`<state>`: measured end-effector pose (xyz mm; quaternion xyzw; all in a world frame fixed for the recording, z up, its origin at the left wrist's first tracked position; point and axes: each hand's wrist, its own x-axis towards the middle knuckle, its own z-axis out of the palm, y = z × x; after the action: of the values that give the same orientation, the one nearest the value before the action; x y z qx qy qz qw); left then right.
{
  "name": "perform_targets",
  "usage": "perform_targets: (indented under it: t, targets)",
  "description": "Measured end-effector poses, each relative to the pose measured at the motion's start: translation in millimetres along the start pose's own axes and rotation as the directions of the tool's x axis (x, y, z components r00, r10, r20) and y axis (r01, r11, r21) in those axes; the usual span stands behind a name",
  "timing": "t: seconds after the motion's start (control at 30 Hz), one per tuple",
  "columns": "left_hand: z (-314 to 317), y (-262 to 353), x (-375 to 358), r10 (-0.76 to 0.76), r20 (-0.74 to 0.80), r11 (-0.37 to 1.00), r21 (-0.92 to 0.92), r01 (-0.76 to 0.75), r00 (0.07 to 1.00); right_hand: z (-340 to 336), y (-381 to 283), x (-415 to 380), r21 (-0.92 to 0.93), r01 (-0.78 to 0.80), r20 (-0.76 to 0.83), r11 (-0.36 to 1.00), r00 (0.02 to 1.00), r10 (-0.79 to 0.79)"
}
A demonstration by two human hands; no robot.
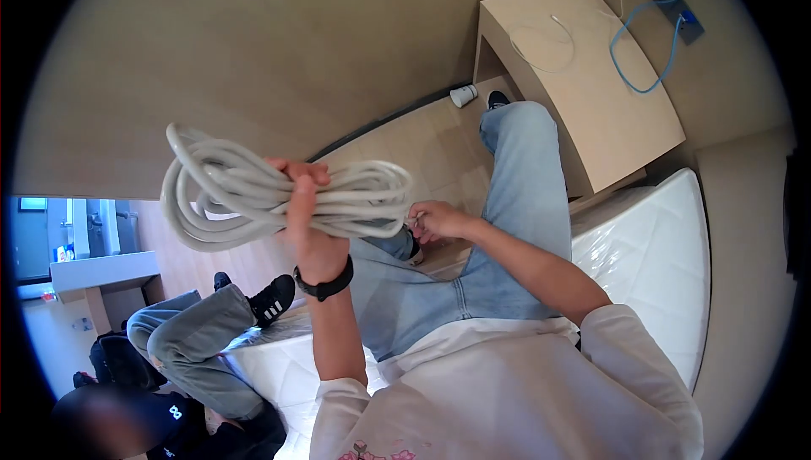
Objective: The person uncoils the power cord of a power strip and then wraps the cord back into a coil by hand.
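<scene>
A thick, light grey cable (224,174) is wound into a bundle of several loops, held up in front of me. My left hand (306,206), with a black watch on the wrist, is closed around the middle of the bundle, and loops stick out on both sides. Just past the bundle's right end is my right hand (435,222), its fingers curled together close to the loops. Whatever sits between those fingertips is too small to make out.
A wooden desk (591,80) stands at upper right, with a thin white cable (541,63) on it and a blue cable (615,54) from a wall socket. A white cup (463,95) lies on the floor. I sit on a plastic-wrapped mattress (650,257); another person (203,342) is at left.
</scene>
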<state>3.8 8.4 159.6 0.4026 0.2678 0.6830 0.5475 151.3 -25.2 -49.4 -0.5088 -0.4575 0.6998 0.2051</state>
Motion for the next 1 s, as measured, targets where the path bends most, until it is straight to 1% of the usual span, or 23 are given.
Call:
perform_targets:
  t: [0.03, 0.07, 0.13, 0.17, 0.2, 0.23, 0.27, 0.33, 0.37, 0.4, 0.43, 0.47, 0.53, 0.57, 0.6, 0.67, 0.73, 0.8, 0.83, 0.87, 0.93, 0.97, 1.0]
  targets:
    - [2, 5, -1, -0.011, -0.031, 1.0, 0.012, 0.011, 0.999, -2, -2, 1, 0.201, -0.171, 0.02, 0.964, 0.985, 0.171]
    - [0, 8, -3, -0.011, -0.026, 1.0, 0.013, 0.011, 1.0, -2, -3, 0, 0.204, -0.167, 0.018, 0.965, 0.986, 0.167]
    - [-6, 14, -8, -0.155, 0.024, 0.982, -0.107, 0.156, 0.988, -2, -3, 2, 0.368, -0.165, 0.021, 0.915, 0.985, 0.169]
    - [-8, 14, -13, -0.207, 0.007, 0.971, -0.122, 0.207, 0.978, 0, -2, 2, 0.371, -0.161, 0.02, 0.914, 0.986, 0.165]
    - [-12, 13, -17, -0.208, 0.01, 0.971, -0.119, 0.208, 0.978, 2, 0, 4, 0.281, 0.006, -0.097, 0.96, 0.995, 0.022]
    - [-16, 10, -22, -0.232, 0.032, 0.967, -0.099, 0.234, 0.972, 3, 2, 5, 0.168, 0.166, -0.199, 0.972, 0.971, -0.131]
    - [-19, 8, -27, -0.257, 0.051, 0.962, -0.079, 0.26, 0.965, 2, 3, 8, 0.17, 0.168, -0.198, 0.971, 0.971, -0.133]
    - [-24, 5, -37, -0.275, 0.05, 0.961, -0.022, 0.276, 0.96, 0, 0, 11, -0.136, 0.302, -0.347, 0.943, 0.877, -0.331]
    - [-25, 3, -43, -0.329, 0.01, 0.944, 0.033, 0.329, 0.944, -2, -1, 12, -0.137, 0.304, -0.347, 0.943, 0.877, -0.333]
    - [-27, 0, -46, -0.377, -0.035, 0.922, 0.084, 0.379, 0.926, -3, -7, 9, -0.04, 0.434, -0.401, 0.9, 0.818, -0.412]
    - [-36, -8, -48, -0.342, -0.008, 0.938, 0.05, 0.342, 0.94, -3, -15, 7, 0.051, 0.56, -0.459, 0.827, 0.749, -0.478]
    - [-42, -17, -50, -0.329, -0.006, 0.943, 0.047, 0.329, 0.944, -6, -22, 3, 0.042, 0.567, -0.454, 0.823, 0.744, -0.49]
    - [-49, -31, -54, -0.354, -0.079, 0.93, 0.075, 0.36, 0.932, -8, -40, -16, 0.217, 0.621, -0.456, 0.754, 0.747, -0.484]
    - [-50, -38, -54, -0.362, -0.109, 0.928, 0.056, 0.369, 0.926, -8, -50, -25, 0.229, 0.627, -0.441, 0.745, 0.749, -0.495]
    - [-48, -43, -54, -0.351, -0.098, 0.933, 0.048, 0.357, 0.931, -8, -59, -33, 0.214, 0.636, -0.442, 0.741, 0.74, -0.507]
    - [-44, -50, -51, -0.406, -0.113, 0.912, 0.019, 0.41, 0.907, -4, -72, -46, 0.387, 0.65, -0.412, 0.655, 0.757, -0.507]
    - [-35, -55, -51, -0.406, -0.088, 0.912, 0.016, 0.409, 0.909, 2, -79, -53, 0.43, 0.668, -0.423, 0.608, 0.743, -0.519]
    - [-32, -60, -52, -0.463, -0.062, 0.886, -0.053, 0.46, 0.884, 5, -79, -58, 0.213, 0.752, -0.461, 0.624, 0.64, -0.614]
    - [-35, -62, -50, -0.483, -0.017, 0.873, -0.092, 0.479, 0.876, 8, -82, -64, 0.183, 0.737, -0.534, 0.651, 0.63, -0.564]
    - [-35, -63, -49, -0.48, -0.025, 0.875, -0.091, 0.476, 0.877, 8, -83, -69, 0.187, 0.735, -0.527, 0.652, 0.635, -0.565]
    - [-32, -61, -49, -0.622, -0.058, 0.763, -0.269, 0.588, 0.781, 5, -89, -82, -0.247, 0.67, -0.464, 0.7, 0.553, -0.692]
    - [-43, -68, -52, -0.606, -0.077, 0.782, -0.237, 0.576, 0.792, 10, -96, -84, -0.174, 0.752, -0.493, 0.635, 0.492, -0.718]
    - [-47, -68, -52, -0.605, -0.075, 0.783, -0.238, 0.575, 0.793, 9, -95, -82, -0.177, 0.753, -0.492, 0.634, 0.49, -0.719]
